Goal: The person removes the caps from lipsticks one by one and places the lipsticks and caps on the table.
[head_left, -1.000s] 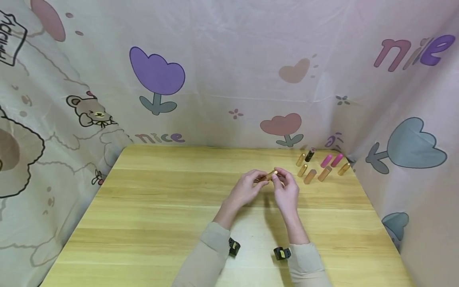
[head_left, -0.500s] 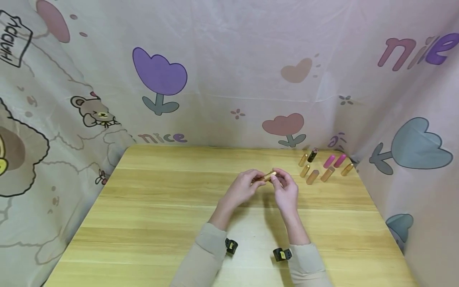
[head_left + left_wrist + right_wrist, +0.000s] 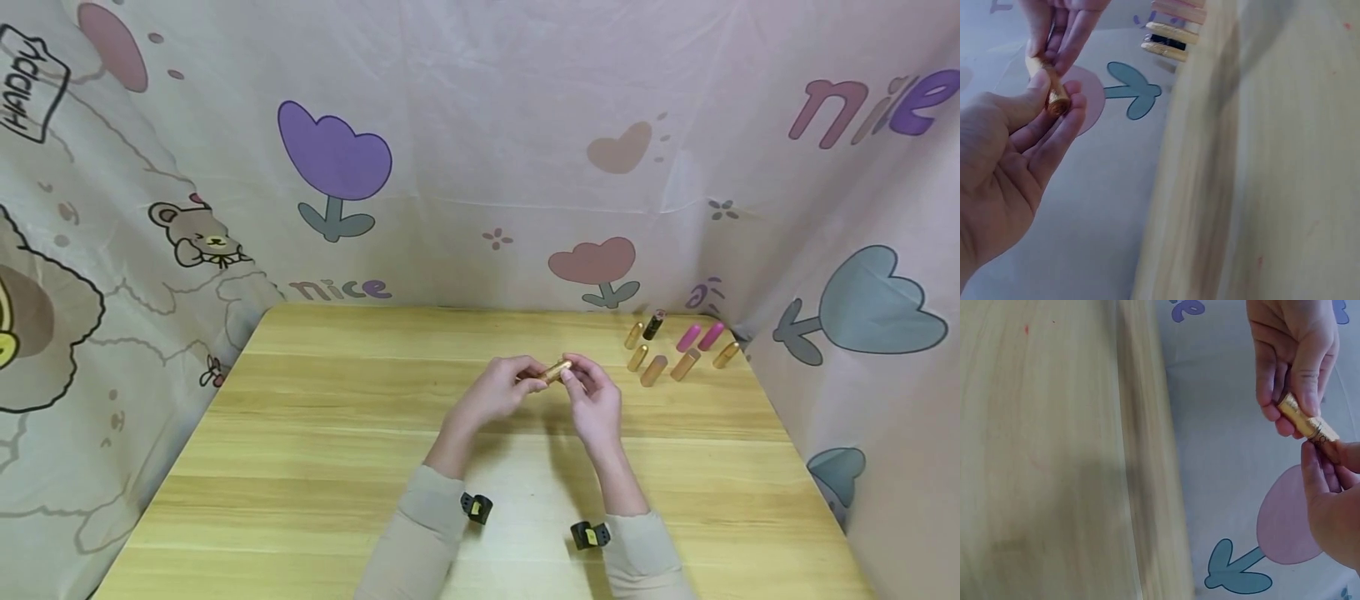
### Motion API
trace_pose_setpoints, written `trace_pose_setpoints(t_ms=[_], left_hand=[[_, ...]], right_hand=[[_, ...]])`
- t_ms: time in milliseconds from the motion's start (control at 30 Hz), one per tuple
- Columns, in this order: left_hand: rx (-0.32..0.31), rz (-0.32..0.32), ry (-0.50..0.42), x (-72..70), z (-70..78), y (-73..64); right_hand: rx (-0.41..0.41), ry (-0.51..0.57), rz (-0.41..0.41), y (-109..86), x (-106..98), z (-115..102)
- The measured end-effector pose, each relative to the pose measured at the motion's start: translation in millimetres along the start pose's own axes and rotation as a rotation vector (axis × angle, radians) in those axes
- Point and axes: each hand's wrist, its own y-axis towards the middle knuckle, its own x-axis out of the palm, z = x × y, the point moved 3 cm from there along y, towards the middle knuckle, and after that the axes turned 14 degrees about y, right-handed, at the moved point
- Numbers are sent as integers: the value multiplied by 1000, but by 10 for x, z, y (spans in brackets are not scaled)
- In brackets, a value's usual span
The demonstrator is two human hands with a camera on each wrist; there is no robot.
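Note:
Both hands hold one gold lipstick tube (image 3: 556, 372) above the table, in the head view a little right of the middle. My left hand (image 3: 501, 389) pinches its left end between thumb and fingers. With thumb and fingertips my right hand (image 3: 596, 406) grips the other end. In the left wrist view the round end of the lipstick tube (image 3: 1058, 105) sticks out past the left thumb. Dark lettering shows on the lipstick tube (image 3: 1300, 419) in the right wrist view. Fingers hide parts of the tube.
Several lipsticks stand at the table's back right corner: gold ones (image 3: 637, 358), tan ones (image 3: 654, 371), two pink ones (image 3: 687, 337) and a black one (image 3: 655, 325). A printed curtain (image 3: 465, 150) hangs behind the wooden table (image 3: 337, 433).
Both hands have shifted slightly left with the lipstick tube, and more of the tube shows between them. The head view has turned a little left. The standing lipsticks keep their places.

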Motion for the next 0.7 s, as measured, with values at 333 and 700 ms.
trace_pose_setpoints(t_ms=[333, 700], left_hand=[[-65, -146, -174, -134, -236, -168], [-206, 131, -178, -253, -545, -291]], right_hand=[[-133, 125, -6, 15, -90, -117], [-325, 165, -22, 265, -100, -263]])
